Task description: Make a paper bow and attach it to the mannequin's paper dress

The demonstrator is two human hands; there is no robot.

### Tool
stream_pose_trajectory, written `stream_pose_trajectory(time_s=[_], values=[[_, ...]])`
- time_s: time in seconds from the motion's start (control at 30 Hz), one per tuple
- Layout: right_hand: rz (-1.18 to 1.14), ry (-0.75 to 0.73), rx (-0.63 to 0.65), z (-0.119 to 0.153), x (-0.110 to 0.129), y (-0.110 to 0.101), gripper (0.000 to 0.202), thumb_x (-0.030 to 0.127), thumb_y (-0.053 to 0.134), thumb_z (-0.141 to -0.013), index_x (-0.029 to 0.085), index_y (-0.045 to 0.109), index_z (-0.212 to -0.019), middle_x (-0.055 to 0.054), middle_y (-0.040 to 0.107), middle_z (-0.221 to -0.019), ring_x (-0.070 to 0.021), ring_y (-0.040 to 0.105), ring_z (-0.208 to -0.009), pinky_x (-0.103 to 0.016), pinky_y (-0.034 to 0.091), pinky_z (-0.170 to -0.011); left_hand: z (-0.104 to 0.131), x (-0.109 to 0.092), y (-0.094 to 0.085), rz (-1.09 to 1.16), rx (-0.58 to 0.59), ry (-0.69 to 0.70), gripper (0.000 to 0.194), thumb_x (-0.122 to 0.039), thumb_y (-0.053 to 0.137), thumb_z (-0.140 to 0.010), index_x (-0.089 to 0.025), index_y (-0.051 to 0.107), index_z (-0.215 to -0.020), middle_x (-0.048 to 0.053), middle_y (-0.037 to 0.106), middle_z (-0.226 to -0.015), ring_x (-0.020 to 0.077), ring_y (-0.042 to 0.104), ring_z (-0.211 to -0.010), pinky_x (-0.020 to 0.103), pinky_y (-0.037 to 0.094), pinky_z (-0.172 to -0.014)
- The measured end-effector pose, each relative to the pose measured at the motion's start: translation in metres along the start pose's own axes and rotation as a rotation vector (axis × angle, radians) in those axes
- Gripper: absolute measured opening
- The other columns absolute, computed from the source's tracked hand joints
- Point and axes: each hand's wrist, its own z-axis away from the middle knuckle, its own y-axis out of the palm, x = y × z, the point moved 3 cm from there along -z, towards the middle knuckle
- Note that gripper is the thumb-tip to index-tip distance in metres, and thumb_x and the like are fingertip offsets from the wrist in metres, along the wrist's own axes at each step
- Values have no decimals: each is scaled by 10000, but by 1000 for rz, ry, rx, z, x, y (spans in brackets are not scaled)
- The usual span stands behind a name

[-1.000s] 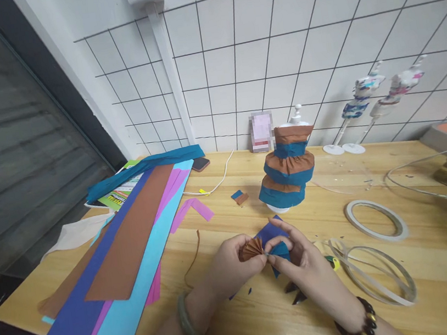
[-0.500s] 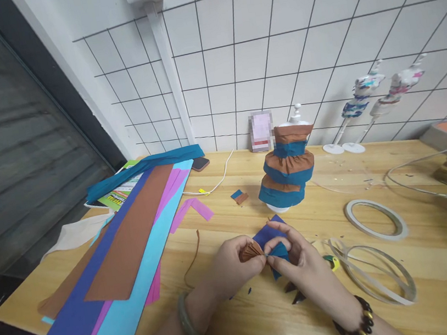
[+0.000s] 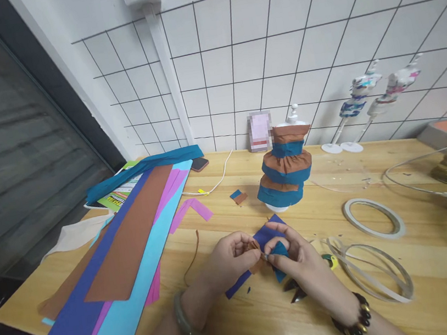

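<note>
My left hand (image 3: 236, 260) pinches a gathered brown piece of paper or cloth (image 3: 254, 249). Close against it, my right hand (image 3: 296, 254) is closed on a gathered teal piece (image 3: 278, 249). The two pieces meet in the middle between my fingertips; how they are joined there I cannot make out. Beneath both hands lies a dark blue strip (image 3: 238, 286). Under my right hand shows part of a pair of scissors (image 3: 295, 292), its blades dark and its handle yellow-green. Beyond the hands stands a small mannequin in a tiered brown and teal dress (image 3: 287, 165).
Long coloured strips (image 3: 134, 241) cover the table's left side. On the right lie a white tape roll (image 3: 350, 214) and loose tape loops (image 3: 406, 269). Two small mannequins (image 3: 350, 109) stand by the tiled wall. A phone (image 3: 199, 163) and white cable (image 3: 224, 175) are at the back.
My left fingers have turned and shifted over the brown piece, so its pleated fan shows less. More of the dark blue strip shows below the left hand. The right hand has hardly moved.
</note>
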Motion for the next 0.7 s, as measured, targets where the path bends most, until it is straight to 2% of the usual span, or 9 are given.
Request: stream_pose_trajectory(time_s=[0.13, 0.43, 0.7], values=[[11, 0, 14, -1, -3, 0, 479, 193, 604, -666, 199, 411, -1104, 43, 577, -699, -131, 527, -622, -257, 432, -573, -1, 2, 0, -5, -36, 6, 146, -248, 614, -650, -132, 549, -709, -7, 545, -632, 106, 471, -600, 227, 356, -573], [44, 3, 37, 5, 3, 8, 464, 172, 571, -659, 210, 398, -1088, 52, 557, -671, -119, 507, -588, -220, 390, -483, -2, 8, -1, -21, -22, 8, 107, -217, 606, -669, -139, 536, -654, -9, 562, -601, 95, 491, -566, 216, 374, -556], [60, -5, 44, 4, 0, 6, 458, 177, 577, -666, 216, 387, -1080, 53, 549, -687, -113, 504, -560, -210, 388, -450, 0, 3, 0, 25, 21, 9, 147, -241, 629, -672, -140, 538, -727, -7, 559, -641, 104, 512, -609, 224, 393, -593]])
